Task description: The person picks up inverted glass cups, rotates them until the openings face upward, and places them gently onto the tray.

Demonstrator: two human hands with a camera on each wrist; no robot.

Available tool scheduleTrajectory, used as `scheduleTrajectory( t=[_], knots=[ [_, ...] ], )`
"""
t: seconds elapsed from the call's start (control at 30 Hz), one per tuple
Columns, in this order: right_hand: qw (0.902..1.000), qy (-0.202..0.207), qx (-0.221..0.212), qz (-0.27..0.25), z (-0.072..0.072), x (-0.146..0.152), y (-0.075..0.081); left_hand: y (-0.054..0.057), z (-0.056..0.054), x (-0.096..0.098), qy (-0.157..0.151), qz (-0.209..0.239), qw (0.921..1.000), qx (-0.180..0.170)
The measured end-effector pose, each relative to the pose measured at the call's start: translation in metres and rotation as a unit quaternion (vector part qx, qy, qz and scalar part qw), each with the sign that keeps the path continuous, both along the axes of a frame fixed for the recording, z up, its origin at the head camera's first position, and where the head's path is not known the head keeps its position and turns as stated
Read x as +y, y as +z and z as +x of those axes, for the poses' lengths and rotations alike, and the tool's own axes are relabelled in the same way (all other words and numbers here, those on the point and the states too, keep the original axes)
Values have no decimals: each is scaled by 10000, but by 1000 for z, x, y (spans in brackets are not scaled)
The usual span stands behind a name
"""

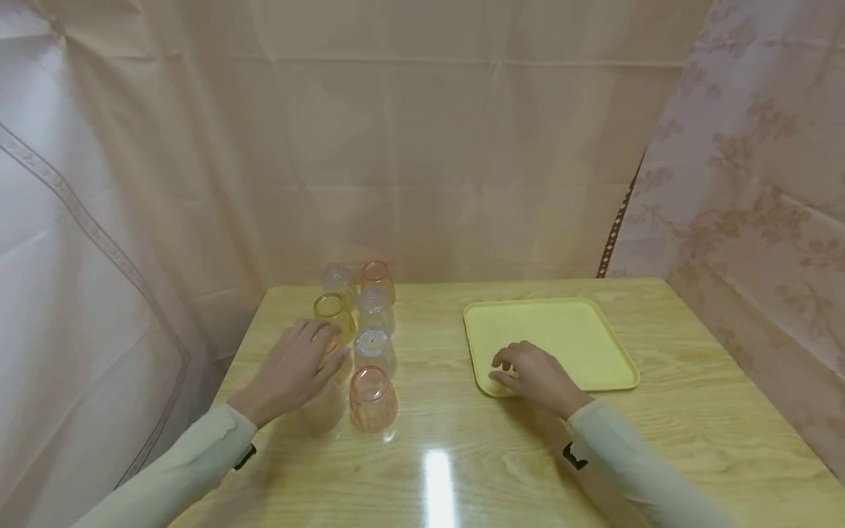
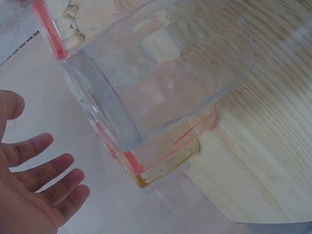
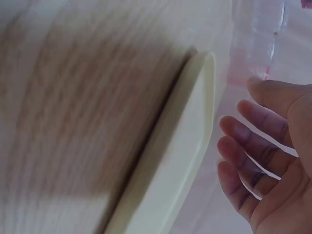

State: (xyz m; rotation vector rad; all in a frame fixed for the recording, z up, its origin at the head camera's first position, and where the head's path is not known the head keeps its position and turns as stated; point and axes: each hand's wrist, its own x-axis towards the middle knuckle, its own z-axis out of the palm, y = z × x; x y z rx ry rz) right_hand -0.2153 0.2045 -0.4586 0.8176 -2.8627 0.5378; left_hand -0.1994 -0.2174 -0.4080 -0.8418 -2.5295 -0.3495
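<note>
Two rows of drinking glasses stand at the left of the table, narrower ends up. My left hand (image 1: 297, 367) is over the left row, fingers extended; in the left wrist view its fingers are spread beside a clear glass (image 2: 161, 78) and apart from it. Partly hidden under this hand are an orange glass (image 1: 341, 367) and a clear glass (image 1: 325, 409). Behind them is a yellow glass (image 1: 338, 320). A red glass (image 1: 372, 402) is at the front of the right row. Over the near left corner of a yellow tray (image 1: 561, 337), my right hand (image 1: 535, 374) hovers, fingers loosely bent, holding nothing.
Two clear glasses (image 1: 375, 352) and a red glass (image 1: 378, 284) continue the right row backward. Another clear glass (image 1: 338, 280) is at the back left. The wooden table (image 1: 429, 411) ends at hanging cloth (image 1: 436, 169) behind and at both sides.
</note>
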Motion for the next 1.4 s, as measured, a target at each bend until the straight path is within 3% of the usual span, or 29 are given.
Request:
scheduleTrajectory(
  t=[0.2,0.73,1.13,1.4],
  knots=[
    [9998,56,-182,-19,5,-7,-7,-1,1,1,-177,70,9996,-217],
    [9976,688,41,-19,6,-17,-19,-9,2,2,-716,-108,9958,-560],
    [9992,3,116,376,12,-24,-18,-14,8,9,-724,-182,9932,-893],
    [9977,233,404,496,16,-20,-20,-19,13,14,-877,-423,9908,-945]
  ],
)
